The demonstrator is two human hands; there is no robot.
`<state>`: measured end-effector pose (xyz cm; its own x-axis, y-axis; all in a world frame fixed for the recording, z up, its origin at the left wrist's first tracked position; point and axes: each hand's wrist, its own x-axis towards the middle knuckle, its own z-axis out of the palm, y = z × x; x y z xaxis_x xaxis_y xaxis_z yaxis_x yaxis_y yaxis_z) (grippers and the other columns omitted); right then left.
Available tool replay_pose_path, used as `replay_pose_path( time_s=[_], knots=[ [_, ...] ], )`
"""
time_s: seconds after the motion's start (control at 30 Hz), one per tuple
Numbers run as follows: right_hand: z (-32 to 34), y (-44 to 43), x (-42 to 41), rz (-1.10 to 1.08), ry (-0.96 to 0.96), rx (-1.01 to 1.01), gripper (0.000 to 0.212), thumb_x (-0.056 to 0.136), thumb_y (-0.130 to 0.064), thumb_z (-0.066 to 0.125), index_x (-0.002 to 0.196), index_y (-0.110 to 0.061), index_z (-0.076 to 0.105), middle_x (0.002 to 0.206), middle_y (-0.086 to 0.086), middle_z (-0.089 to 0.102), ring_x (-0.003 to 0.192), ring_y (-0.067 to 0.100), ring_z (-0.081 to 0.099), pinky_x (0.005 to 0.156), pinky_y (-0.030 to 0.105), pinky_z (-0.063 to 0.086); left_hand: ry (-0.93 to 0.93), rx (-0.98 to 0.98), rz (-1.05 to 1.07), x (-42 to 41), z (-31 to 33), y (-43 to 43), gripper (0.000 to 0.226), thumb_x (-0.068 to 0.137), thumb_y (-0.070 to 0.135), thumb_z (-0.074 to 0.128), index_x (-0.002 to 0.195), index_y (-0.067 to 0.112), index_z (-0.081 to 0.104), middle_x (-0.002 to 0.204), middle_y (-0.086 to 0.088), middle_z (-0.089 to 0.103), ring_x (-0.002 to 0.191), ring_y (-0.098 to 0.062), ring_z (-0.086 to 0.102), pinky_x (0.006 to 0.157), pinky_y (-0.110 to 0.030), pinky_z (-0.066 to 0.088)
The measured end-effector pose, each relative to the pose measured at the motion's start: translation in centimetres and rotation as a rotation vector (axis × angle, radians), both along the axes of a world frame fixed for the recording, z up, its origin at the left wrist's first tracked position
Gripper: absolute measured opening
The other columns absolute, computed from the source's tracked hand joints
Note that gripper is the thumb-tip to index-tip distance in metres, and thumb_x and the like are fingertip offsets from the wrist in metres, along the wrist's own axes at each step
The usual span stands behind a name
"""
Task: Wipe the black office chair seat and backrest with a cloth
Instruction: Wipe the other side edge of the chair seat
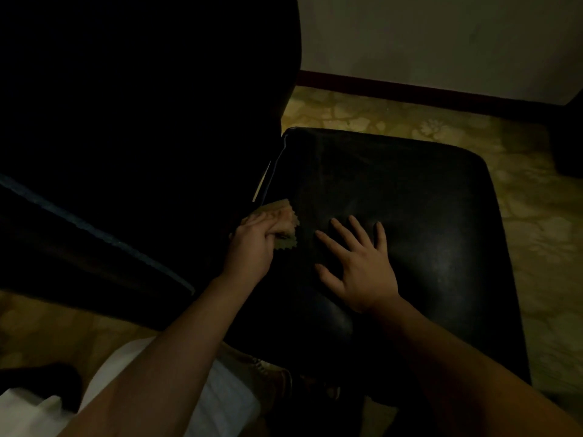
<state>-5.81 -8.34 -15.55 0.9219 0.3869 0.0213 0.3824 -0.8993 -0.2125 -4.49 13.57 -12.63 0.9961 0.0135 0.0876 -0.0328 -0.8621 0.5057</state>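
The black office chair fills the dim view: its leather seat (426,216) lies in the middle and its backrest (142,105) rises dark on the left. My left hand (252,244) grips a small tan cloth (285,216) with zigzag edges, pressed on the seat's left side near the gap by the backrest. My right hand (356,263) rests flat on the seat with its fingers spread, just to the right of the cloth and apart from it.
A patterned yellowish floor (520,231) surrounds the chair. A pale wall with a dark red skirting (410,93) runs along the back. My white clothing (220,395) and a shoe (268,370) show at the bottom. A dark object (568,143) stands at the right edge.
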Motion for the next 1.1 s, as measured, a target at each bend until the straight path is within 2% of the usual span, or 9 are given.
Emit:
replay_pose_path(
  time_s=[0.17,0.3,0.43,0.53,0.67,0.8,0.87,1.0,1.1],
  knots=[
    [-0.1,0.0,-0.1,-0.021,-0.013,0.001,0.063,0.092,-0.071,0.022,0.149,-0.045,0.027,0.161,-0.005,0.023,0.151,0.023,0.009,0.117,0.060,-0.006,-0.026,-0.009,0.034,-0.3,0.7,-0.5,0.043,0.094,-0.002,0.054,0.132,0.017,0.063,0.141,-0.002,0.056,0.134,-0.017,0.047,0.108,-0.009,0.019],
    [0.0,0.0,-0.3,-0.030,-0.018,0.022,0.062,0.092,-0.069,0.026,0.149,-0.044,0.031,0.160,-0.005,0.027,0.151,0.024,0.011,0.117,0.061,-0.003,-0.008,-0.035,0.010,-2.9,0.1,0.2,0.041,0.093,-0.003,0.055,0.128,0.015,0.066,0.141,-0.004,0.057,0.135,-0.019,0.048,0.116,-0.028,0.033],
    [-0.1,-0.1,-0.2,-0.016,-0.024,0.026,0.063,0.092,-0.069,0.024,0.148,-0.043,0.032,0.159,-0.004,0.028,0.150,0.024,0.013,0.117,0.061,-0.001,-0.020,-0.019,0.024,-4.1,-0.3,0.0,0.039,0.093,-0.003,0.056,0.128,0.012,0.066,0.138,-0.007,0.058,0.132,-0.021,0.049,0.112,-0.022,0.030],
    [-0.1,-0.2,-0.1,-0.007,-0.015,0.026,0.063,0.092,-0.070,0.022,0.149,-0.044,0.030,0.160,-0.005,0.026,0.151,0.024,0.011,0.117,0.061,-0.003,-0.018,0.024,0.034,-3.7,-0.6,-0.2,0.037,0.093,-0.004,0.056,0.126,0.009,0.067,0.136,-0.008,0.060,0.130,-0.022,0.052,0.112,-0.027,0.035],
    [-0.1,-0.3,0.0,-0.002,-0.012,0.025,0.064,0.092,-0.072,0.021,0.149,-0.045,0.028,0.161,-0.005,0.024,0.151,0.024,0.009,0.117,0.061,-0.005,-0.038,0.056,0.083,-2.0,-0.6,-0.9,0.038,0.094,-0.004,0.053,0.128,0.009,0.065,0.136,-0.010,0.059,0.129,-0.026,0.052,0.110,-0.023,0.028],
    [-0.1,-0.2,0.1,-0.003,-0.007,0.035,0.064,0.092,-0.071,0.024,0.149,-0.044,0.029,0.160,-0.005,0.025,0.150,0.025,0.010,0.117,0.060,-0.008,-0.066,0.071,0.077,0.5,-0.8,-1.4,0.040,0.092,-0.002,0.052,0.127,0.012,0.066,0.133,-0.006,0.062,0.127,-0.025,0.053,0.111,-0.032,0.037],
    [-0.1,-0.1,0.0,-0.011,-0.001,0.043,0.064,0.091,-0.071,0.025,0.148,-0.044,0.031,0.160,-0.005,0.026,0.150,0.025,0.011,0.117,0.061,-0.006,-0.074,0.076,0.100,0.9,-0.7,-1.7,0.039,0.092,-0.003,0.054,0.126,0.010,0.065,0.132,-0.009,0.062,0.126,-0.027,0.053,0.109,-0.031,0.036],
    [0.4,-0.8,1.0,0.030,0.032,0.085,0.063,0.090,-0.073,0.024,0.146,-0.045,0.035,0.158,-0.008,0.030,0.149,0.023,0.018,0.118,0.060,0.002,-0.093,0.056,0.089,0.2,0.0,-1.6,0.036,0.090,-0.005,0.057,0.121,0.009,0.068,0.126,-0.009,0.066,0.120,-0.028,0.057,0.099,-0.019,0.032],
    [0.8,-2.2,3.4,0.136,0.022,-0.002,0.064,0.090,-0.072,0.025,0.148,-0.046,0.029,0.161,-0.005,0.021,0.148,0.025,0.017,0.117,0.060,0.005,-0.090,0.022,-0.001,-0.7,0.1,-0.8,0.038,0.089,-0.006,0.058,0.119,0.013,0.070,0.122,-0.005,0.067,0.117,-0.023,0.059,0.101,-0.022,0.036]
  ],
)
